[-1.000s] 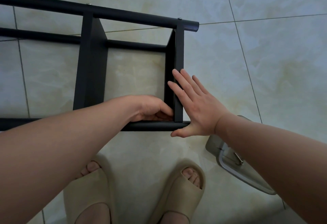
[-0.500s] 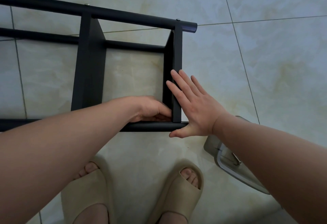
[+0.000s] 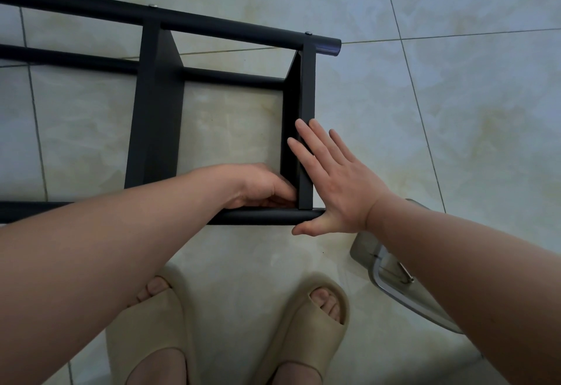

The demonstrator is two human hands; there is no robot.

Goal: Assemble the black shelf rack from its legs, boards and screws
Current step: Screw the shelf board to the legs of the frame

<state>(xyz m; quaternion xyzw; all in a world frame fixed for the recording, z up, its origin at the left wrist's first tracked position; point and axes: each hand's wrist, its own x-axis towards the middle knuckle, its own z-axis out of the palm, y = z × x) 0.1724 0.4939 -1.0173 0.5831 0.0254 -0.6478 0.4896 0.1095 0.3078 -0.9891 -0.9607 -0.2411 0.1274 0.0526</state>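
The black shelf rack (image 3: 158, 129) lies on its side on the tiled floor, its round legs running left to right. Two boards stand between the legs; the end board (image 3: 305, 105) is at the right. My right hand (image 3: 334, 184) presses flat with straight fingers against the outer face of that end board, thumb under the near leg (image 3: 261, 217). My left hand (image 3: 258, 185) reaches inside the frame to the corner where end board and near leg meet, fingers curled there; what they pinch is hidden. Screw heads (image 3: 308, 33) show on the far leg.
A clear plastic bag with a small metal tool (image 3: 405, 272) lies on the floor at the right, partly under my right forearm. My feet in beige slippers (image 3: 306, 330) stand just before the near leg. Pale floor tiles surround the rack.
Nearly nothing: both hands stay at the same corner, and the view shifts very slightly.
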